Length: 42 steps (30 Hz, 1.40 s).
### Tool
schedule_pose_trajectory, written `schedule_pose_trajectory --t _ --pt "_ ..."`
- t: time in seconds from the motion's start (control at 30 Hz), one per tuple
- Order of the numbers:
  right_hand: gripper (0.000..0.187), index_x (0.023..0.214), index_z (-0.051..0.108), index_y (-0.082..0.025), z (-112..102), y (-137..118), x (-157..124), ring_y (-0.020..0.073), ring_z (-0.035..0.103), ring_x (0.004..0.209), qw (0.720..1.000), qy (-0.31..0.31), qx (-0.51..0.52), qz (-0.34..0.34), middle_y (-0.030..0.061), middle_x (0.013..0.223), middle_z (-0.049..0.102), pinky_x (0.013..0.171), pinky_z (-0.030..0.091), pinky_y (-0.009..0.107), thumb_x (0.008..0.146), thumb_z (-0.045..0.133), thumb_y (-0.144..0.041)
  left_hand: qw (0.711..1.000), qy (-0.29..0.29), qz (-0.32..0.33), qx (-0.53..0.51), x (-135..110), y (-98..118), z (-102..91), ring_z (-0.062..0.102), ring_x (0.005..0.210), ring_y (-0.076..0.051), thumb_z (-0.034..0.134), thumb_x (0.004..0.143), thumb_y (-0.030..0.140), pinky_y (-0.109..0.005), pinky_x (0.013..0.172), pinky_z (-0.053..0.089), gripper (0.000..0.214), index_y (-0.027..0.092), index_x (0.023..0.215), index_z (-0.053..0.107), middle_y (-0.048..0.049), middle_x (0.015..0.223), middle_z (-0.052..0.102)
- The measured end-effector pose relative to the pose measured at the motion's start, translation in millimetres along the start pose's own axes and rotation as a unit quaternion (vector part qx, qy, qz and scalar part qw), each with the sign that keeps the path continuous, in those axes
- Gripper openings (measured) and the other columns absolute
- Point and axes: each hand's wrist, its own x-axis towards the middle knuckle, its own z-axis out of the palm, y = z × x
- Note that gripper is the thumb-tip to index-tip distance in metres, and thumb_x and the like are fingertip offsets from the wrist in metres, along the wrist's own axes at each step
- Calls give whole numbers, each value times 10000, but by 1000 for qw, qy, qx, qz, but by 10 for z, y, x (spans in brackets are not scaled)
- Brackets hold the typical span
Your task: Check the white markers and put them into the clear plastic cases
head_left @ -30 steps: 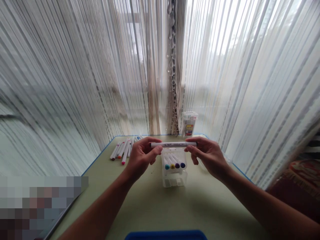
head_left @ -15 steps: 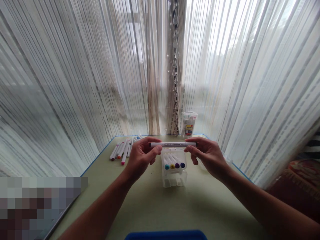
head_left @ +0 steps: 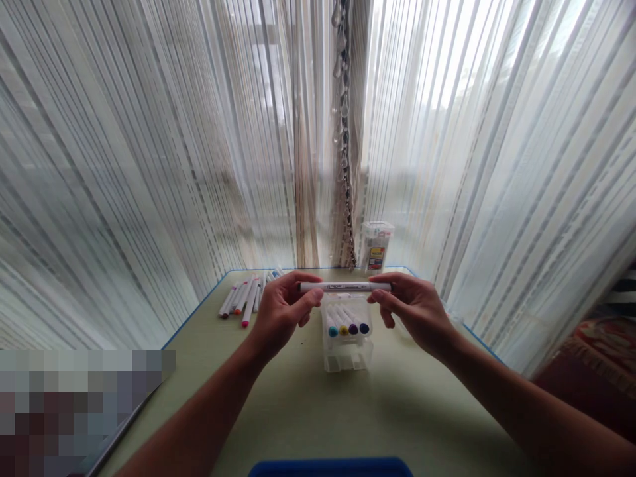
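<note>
A white marker pen (head_left: 346, 287) with dark ends and printed lettering lies level between my two hands. My left hand (head_left: 281, 306) pinches its left end between thumb and fingers. At the other end, my right hand (head_left: 412, 306) grips it the same way. Just below and behind the pen, a clear plastic marker case (head_left: 348, 358) stands on the table. Several white markers with teal, yellow, purple and dark blue ends lie in its upper part, ends facing me. The pen and hands partly hide the back of the case.
Several loose white markers (head_left: 240, 298) lie in a pile at the left. A clear lidded container (head_left: 376, 248) with a label stands at the table's back edge. Behind my right hand is a transparent piece (head_left: 406, 328). A blue edge (head_left: 330, 468) shows at the front. String curtains (head_left: 149, 165) hang behind.
My hands and the pen stay almost where they were. The beaded strand at the curtain has swung slightly left at its upper part.
</note>
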Motion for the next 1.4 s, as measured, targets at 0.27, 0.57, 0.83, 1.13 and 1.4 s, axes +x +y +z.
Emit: schedule_pose_trajectory --t 0.27,0.57,0.83,1.13,1.4 --pt "254 970 738 -159 -1 2 5 89 555 394 1000 -3 3 -3 41 695 732 378 445 223 790 810 -324 1000 0 1 1 -1 5 2 463 429 -50 789 782 304 -179 392 363 276 116 953 681 10 624 627" --pt "215 958 747 -161 -2 -5 -9 82 557 391 1000 -5 1 -8 39 685 735 375 444 206 819 787 -320 1000 -6 6 17 8 -3 2 466 435 -56 753 819 327 -184 400 360 284 113 984 668 2 639 640" --pt "194 944 752 -157 -5 8 -9 80 569 408 1000 -1 13 -7 40 695 735 383 449 200 833 777 -314 999 7 14 43 -6 -1 8 453 443 -51 759 805 337 -184 402 324 291 108 972 689 -3 657 628" --pt "251 963 745 -152 9 17 20 93 576 416 999 3 41 2 46 711 736 380 451 214 799 802 -334 999 10 7 44 4 16 21 443 434 -52 772 790 330 -184 389 312 298 102 968 704 -1 645 622" --pt "232 925 761 -156 -3 1 -14 97 562 400 1000 12 12 6 44 673 717 375 440 219 795 809 -342 1000 3 -2 23 -13 -14 41 429 423 -45 768 792 345 -185 388 297 324 98 989 699 -7 641 639"
